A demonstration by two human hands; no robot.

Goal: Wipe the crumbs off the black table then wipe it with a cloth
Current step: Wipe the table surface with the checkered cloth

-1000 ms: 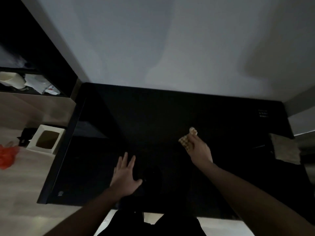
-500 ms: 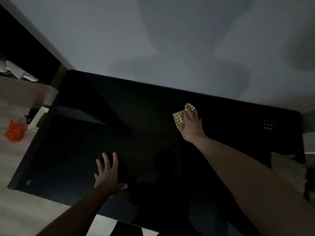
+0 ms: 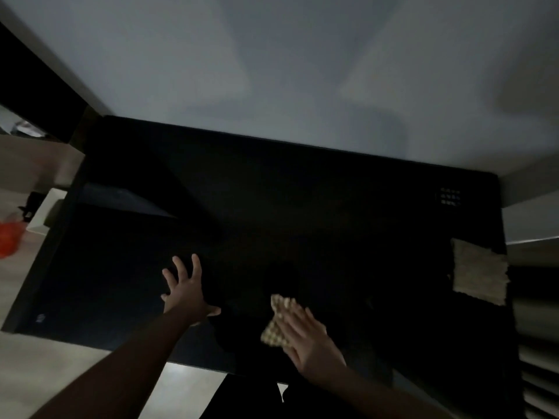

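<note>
1. The checked cloth (image 3: 276, 326) lay bunched on the black table (image 3: 272, 207), near its front edge and right of centre; most of it was hidden under the hand, and the pattern was blurred.
2. The right hand (image 3: 308, 337) pressed flat on the cloth with straight fingers laid close together.
3. The left hand (image 3: 185, 291) rested on the tabletop to the left, well apart from the cloth, fingers spread and thumb out.
4. No crumbs could be made out on the dark surface in the dim light.
5. A pale mat (image 3: 479, 275) lay at the table's right edge.
6. An orange thing (image 3: 9, 238) on the floor at far left was blurred and cut off by the frame.
</note>
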